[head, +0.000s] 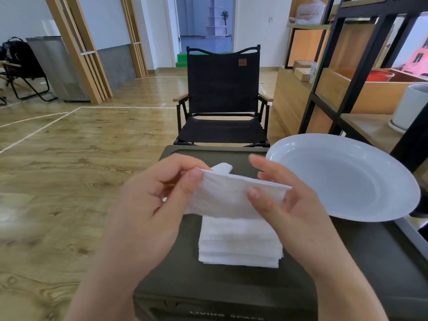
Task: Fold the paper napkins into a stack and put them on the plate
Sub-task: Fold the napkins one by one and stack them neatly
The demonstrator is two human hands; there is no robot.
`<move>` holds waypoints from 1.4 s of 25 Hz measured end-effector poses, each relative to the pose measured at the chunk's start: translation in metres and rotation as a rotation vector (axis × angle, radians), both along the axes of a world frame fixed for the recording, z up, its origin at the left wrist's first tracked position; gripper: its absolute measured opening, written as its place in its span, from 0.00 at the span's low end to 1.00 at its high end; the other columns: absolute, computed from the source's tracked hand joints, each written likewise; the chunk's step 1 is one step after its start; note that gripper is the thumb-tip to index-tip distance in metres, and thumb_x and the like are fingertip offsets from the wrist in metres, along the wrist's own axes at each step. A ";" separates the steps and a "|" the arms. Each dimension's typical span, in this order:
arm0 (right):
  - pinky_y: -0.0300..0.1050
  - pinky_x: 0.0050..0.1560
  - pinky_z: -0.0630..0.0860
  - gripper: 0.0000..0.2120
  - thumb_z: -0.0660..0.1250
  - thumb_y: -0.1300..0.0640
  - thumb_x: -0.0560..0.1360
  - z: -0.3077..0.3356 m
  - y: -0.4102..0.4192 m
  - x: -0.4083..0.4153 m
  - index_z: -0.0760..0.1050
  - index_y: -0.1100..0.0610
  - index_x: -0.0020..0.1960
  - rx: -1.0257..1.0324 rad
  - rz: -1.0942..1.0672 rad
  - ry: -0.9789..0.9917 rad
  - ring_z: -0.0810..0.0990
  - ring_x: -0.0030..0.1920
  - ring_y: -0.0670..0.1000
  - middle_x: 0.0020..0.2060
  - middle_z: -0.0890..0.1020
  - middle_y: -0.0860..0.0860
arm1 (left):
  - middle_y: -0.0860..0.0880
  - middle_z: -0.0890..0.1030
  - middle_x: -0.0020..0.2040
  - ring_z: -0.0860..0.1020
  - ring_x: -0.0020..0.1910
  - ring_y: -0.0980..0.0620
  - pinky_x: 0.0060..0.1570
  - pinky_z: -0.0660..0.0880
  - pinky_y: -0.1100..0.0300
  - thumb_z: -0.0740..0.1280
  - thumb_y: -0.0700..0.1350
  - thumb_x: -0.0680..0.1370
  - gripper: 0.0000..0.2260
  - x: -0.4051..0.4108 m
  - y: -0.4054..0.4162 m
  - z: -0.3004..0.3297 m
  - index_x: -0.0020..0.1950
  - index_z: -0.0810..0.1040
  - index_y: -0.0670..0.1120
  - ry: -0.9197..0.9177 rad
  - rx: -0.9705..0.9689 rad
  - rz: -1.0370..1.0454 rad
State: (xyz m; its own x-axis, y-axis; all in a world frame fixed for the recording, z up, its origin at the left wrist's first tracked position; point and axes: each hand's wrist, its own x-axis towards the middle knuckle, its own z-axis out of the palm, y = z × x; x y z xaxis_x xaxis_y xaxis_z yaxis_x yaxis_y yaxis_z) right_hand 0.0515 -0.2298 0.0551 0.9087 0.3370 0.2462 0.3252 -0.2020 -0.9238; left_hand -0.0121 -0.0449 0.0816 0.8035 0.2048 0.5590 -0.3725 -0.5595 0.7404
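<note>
The words "LIVING SPACE" are printed in pale letters on the near wall of the dark box (231, 288), partly cut off by the lower edge of the view. A small brown label, too small to be read, is sewn on the backrest of the black folding chair (222, 89) beyond the box.

A white plate (342, 177) is set on the far right part of the box lid, its rim hanging past the lid's edge; nothing lies in it. A stack of napkins (239, 244) is laid on the lid directly below the fingers, with its layered edges turned toward the viewer.

One napkin (224, 195) is held in the air above that stack, between the two hands, well clear of the plate. Its long axis runs from left to right, tilted a little downward to the right, and a folded corner sticks up past the fingertips of the left hand (157, 200). The napkin's left end is pinched between that hand's thumb and forefinger. On the right hand (284, 200) the thumb is pressed against the napkin's near face, with the other fingers loosely spread behind its right end.
</note>
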 end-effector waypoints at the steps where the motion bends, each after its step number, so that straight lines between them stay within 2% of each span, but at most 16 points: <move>1: 0.36 0.48 0.78 0.18 0.67 0.34 0.66 0.001 0.000 -0.001 0.78 0.34 0.54 0.074 0.037 0.054 0.79 0.53 0.36 0.50 0.82 0.34 | 0.57 0.83 0.39 0.79 0.38 0.64 0.38 0.72 0.75 0.65 0.53 0.77 0.06 0.002 -0.004 -0.001 0.47 0.81 0.56 0.038 -0.116 -0.071; 3: 0.40 0.42 0.81 0.11 0.68 0.40 0.66 0.001 -0.001 -0.001 0.82 0.39 0.47 0.220 -0.023 0.150 0.84 0.45 0.44 0.43 0.86 0.41 | 0.57 0.85 0.40 0.82 0.40 0.61 0.42 0.77 0.64 0.67 0.57 0.75 0.07 0.009 -0.012 -0.009 0.47 0.82 0.56 0.188 -0.348 -0.097; 4: 0.42 0.41 0.81 0.09 0.68 0.41 0.67 0.000 -0.001 0.001 0.83 0.40 0.45 0.236 -0.084 0.170 0.85 0.43 0.44 0.41 0.86 0.42 | 0.56 0.86 0.40 0.83 0.40 0.60 0.41 0.77 0.62 0.68 0.57 0.74 0.07 0.013 -0.015 -0.015 0.46 0.83 0.57 0.273 -0.403 -0.057; 7: 0.45 0.39 0.80 0.09 0.66 0.43 0.69 -0.010 -0.002 0.008 0.83 0.45 0.42 0.120 -0.212 0.226 0.84 0.38 0.43 0.37 0.86 0.41 | 0.55 0.86 0.36 0.82 0.35 0.59 0.31 0.75 0.68 0.68 0.52 0.75 0.07 0.026 -0.019 -0.032 0.40 0.84 0.54 0.401 -0.428 0.161; 10: 0.49 0.42 0.81 0.10 0.68 0.47 0.72 -0.021 -0.003 0.016 0.82 0.52 0.39 0.009 -0.331 0.255 0.83 0.39 0.48 0.35 0.85 0.46 | 0.55 0.84 0.33 0.81 0.34 0.55 0.35 0.77 0.60 0.67 0.53 0.75 0.10 0.030 -0.021 -0.040 0.38 0.84 0.52 0.531 -0.303 0.270; 12: 0.42 0.36 0.77 0.09 0.68 0.47 0.72 -0.027 -0.003 0.020 0.79 0.51 0.37 -0.082 -0.415 0.196 0.81 0.36 0.45 0.31 0.82 0.45 | 0.53 0.82 0.31 0.78 0.31 0.53 0.32 0.72 0.63 0.66 0.53 0.75 0.12 0.030 -0.023 -0.041 0.35 0.83 0.51 0.598 -0.179 0.314; 14: 0.35 0.31 0.68 0.08 0.69 0.46 0.72 -0.030 -0.002 0.022 0.77 0.47 0.36 -0.183 -0.462 0.145 0.77 0.33 0.42 0.28 0.79 0.43 | 0.51 0.82 0.30 0.78 0.32 0.53 0.28 0.68 0.65 0.66 0.53 0.75 0.12 0.029 -0.024 -0.039 0.34 0.82 0.50 0.631 -0.064 0.378; 17: 0.34 0.31 0.65 0.04 0.68 0.46 0.72 -0.034 -0.001 0.023 0.77 0.45 0.41 -0.273 -0.482 0.126 0.76 0.34 0.41 0.31 0.79 0.44 | 0.54 0.77 0.27 0.74 0.29 0.59 0.26 0.64 0.65 0.65 0.53 0.75 0.11 0.027 -0.025 -0.037 0.35 0.78 0.51 0.668 0.038 0.451; 21: 0.37 0.32 0.66 0.11 0.64 0.44 0.74 -0.030 -0.006 0.019 0.79 0.48 0.48 -0.383 -0.561 0.095 0.77 0.36 0.43 0.34 0.80 0.45 | 0.55 0.78 0.33 0.74 0.32 0.61 0.27 0.63 0.66 0.60 0.55 0.78 0.12 0.024 -0.024 -0.035 0.38 0.75 0.52 0.676 0.157 0.518; 22: 0.37 0.32 0.66 0.12 0.62 0.43 0.74 -0.027 -0.007 0.017 0.80 0.49 0.47 -0.448 -0.562 0.084 0.76 0.35 0.45 0.33 0.80 0.45 | 0.54 0.78 0.32 0.73 0.31 0.60 0.27 0.63 0.65 0.58 0.56 0.79 0.15 0.024 -0.023 -0.035 0.36 0.75 0.50 0.677 0.206 0.538; 24: 0.38 0.27 0.64 0.18 0.60 0.45 0.76 -0.022 -0.008 0.013 0.79 0.53 0.35 -0.558 -0.536 0.068 0.73 0.28 0.46 0.24 0.75 0.46 | 0.51 0.73 0.27 0.70 0.26 0.56 0.25 0.60 0.63 0.54 0.55 0.80 0.21 0.024 -0.025 -0.036 0.30 0.69 0.47 0.695 0.311 0.556; 25: 0.39 0.25 0.63 0.22 0.60 0.47 0.77 -0.020 -0.006 0.010 0.74 0.56 0.28 -0.601 -0.521 0.057 0.69 0.24 0.47 0.21 0.70 0.47 | 0.51 0.69 0.26 0.67 0.25 0.56 0.24 0.58 0.62 0.53 0.54 0.81 0.22 0.024 -0.029 -0.037 0.29 0.65 0.46 0.702 0.345 0.552; 27: 0.40 0.24 0.61 0.25 0.59 0.49 0.78 -0.019 0.002 0.006 0.65 0.57 0.25 -0.658 -0.494 0.032 0.64 0.22 0.48 0.20 0.65 0.49 | 0.52 0.68 0.27 0.65 0.25 0.57 0.24 0.56 0.63 0.50 0.53 0.82 0.22 0.027 -0.039 -0.041 0.29 0.63 0.47 0.698 0.389 0.545; 30: 0.40 0.25 0.62 0.23 0.58 0.49 0.78 -0.019 0.006 0.006 0.65 0.57 0.27 -0.674 -0.460 0.018 0.64 0.23 0.48 0.21 0.66 0.50 | 0.53 0.67 0.28 0.63 0.26 0.58 0.25 0.55 0.63 0.49 0.52 0.82 0.21 0.029 -0.043 -0.046 0.30 0.63 0.48 0.697 0.441 0.559; 33: 0.41 0.26 0.66 0.22 0.60 0.48 0.77 -0.016 -0.002 0.007 0.74 0.59 0.29 -0.619 -0.459 0.038 0.70 0.24 0.51 0.22 0.72 0.53 | 0.52 0.70 0.29 0.66 0.27 0.54 0.25 0.57 0.60 0.52 0.49 0.81 0.19 0.041 -0.017 -0.043 0.31 0.66 0.47 0.632 0.481 0.629; 35: 0.42 0.25 0.67 0.22 0.61 0.47 0.75 -0.012 -0.008 0.008 0.76 0.57 0.28 -0.549 -0.499 0.050 0.71 0.24 0.47 0.20 0.74 0.51 | 0.49 0.77 0.38 0.72 0.35 0.48 0.31 0.64 0.59 0.57 0.46 0.80 0.11 0.065 0.009 -0.042 0.42 0.76 0.44 0.608 0.499 0.645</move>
